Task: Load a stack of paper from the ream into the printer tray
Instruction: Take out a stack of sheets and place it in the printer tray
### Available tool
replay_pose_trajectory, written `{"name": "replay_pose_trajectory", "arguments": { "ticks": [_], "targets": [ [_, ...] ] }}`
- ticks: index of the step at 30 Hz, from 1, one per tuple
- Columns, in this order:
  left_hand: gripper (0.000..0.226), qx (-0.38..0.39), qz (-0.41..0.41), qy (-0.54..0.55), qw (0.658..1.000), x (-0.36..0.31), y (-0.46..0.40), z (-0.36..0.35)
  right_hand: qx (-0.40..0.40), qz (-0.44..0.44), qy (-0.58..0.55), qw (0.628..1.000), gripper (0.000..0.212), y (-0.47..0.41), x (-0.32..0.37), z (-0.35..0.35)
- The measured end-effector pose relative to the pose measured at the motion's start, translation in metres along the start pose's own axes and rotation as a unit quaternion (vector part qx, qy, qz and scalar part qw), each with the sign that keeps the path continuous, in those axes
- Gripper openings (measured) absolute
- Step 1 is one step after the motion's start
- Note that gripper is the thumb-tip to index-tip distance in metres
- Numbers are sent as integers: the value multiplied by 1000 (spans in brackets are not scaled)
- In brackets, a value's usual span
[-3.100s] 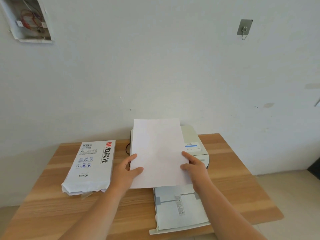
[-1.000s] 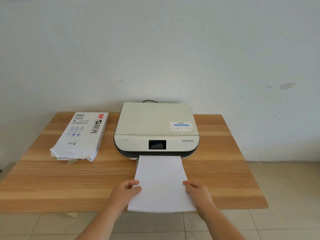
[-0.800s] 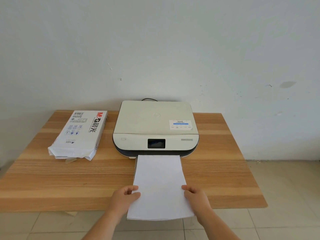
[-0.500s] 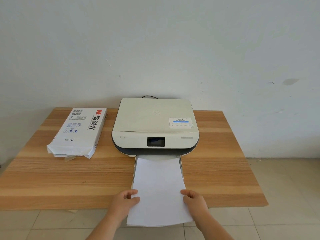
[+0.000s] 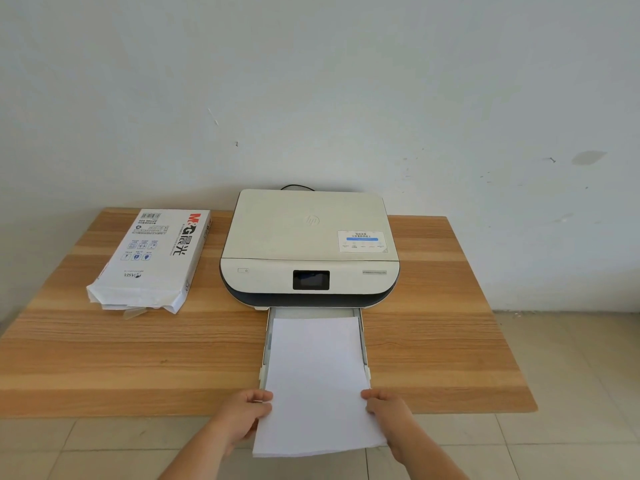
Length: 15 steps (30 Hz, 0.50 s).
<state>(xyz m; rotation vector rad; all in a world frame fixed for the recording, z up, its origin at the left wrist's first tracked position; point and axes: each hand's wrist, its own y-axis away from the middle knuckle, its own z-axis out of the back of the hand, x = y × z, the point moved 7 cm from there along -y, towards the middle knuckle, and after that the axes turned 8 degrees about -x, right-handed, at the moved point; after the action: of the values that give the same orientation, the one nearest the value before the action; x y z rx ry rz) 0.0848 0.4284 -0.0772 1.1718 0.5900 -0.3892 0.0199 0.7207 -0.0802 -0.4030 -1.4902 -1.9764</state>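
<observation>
A white stack of paper point(image 5: 317, 382) lies in the pulled-out tray point(image 5: 362, 327) at the front of the cream printer point(image 5: 304, 237). Its far edge sits a little short of the printer's dark slot, and its near end hangs past the table edge. My left hand point(image 5: 244, 415) pinches the stack's left side near the bottom. My right hand point(image 5: 389, 410) pinches the right side at the same height. The opened white ream point(image 5: 152, 261) lies on the table to the printer's left, torn end toward me.
The wooden table point(image 5: 443, 341) stands against a white wall, with a black cable point(image 5: 298, 186) behind the printer. Bare wood lies on both sides of the tray. Tiled floor point(image 5: 571, 375) shows to the right and below the table's front edge.
Three seconds ago I held the stack upright above the printer. Since one second ago the view has shifted so the stack sits lower, and the tray's side rails and far end now show around the paper.
</observation>
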Motion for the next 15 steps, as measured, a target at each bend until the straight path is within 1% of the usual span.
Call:
{"name": "replay_pose_trajectory", "arguments": {
  "ticks": [5, 11, 15],
  "targets": [
    [18, 3, 8, 0, 1000, -4, -7, -1, -5, -9, -16, 1000, 28, 0, 7, -1],
    [18, 2, -2, -19, 1000, -17, -11, 4, -3, -7, -5, 1000, 31, -4, 18, -4],
    [18, 17, 13, -43, 999, -18, -10, 7, -5, -10, -2, 1000, 25, -5, 18, -6]
  ]
}}
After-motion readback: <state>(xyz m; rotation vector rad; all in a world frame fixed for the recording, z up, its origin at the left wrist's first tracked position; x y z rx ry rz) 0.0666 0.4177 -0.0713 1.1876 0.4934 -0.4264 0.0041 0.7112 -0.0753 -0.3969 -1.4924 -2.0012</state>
